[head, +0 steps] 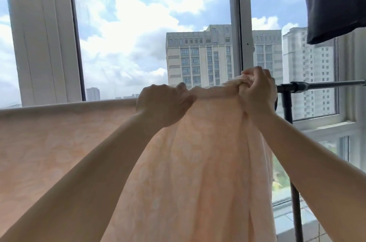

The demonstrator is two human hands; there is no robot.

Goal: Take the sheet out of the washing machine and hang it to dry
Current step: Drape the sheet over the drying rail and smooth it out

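A pale peach patterned sheet (59,142) hangs over a black drying rail (320,84) in front of the window. On the left it lies spread flat along the rail. In the middle and right it is bunched into folds. My left hand (164,103) grips the sheet's top edge at the rail. My right hand (257,87) holds a gathered wad of the sheet just above the rail, close to the rack's upright post. The rail under the sheet is hidden.
The rack's black upright post (295,192) stands at the right. A dark garment (334,2) hangs at the top right. Behind the rack are large windows with white frames (235,24), tall buildings beyond them.
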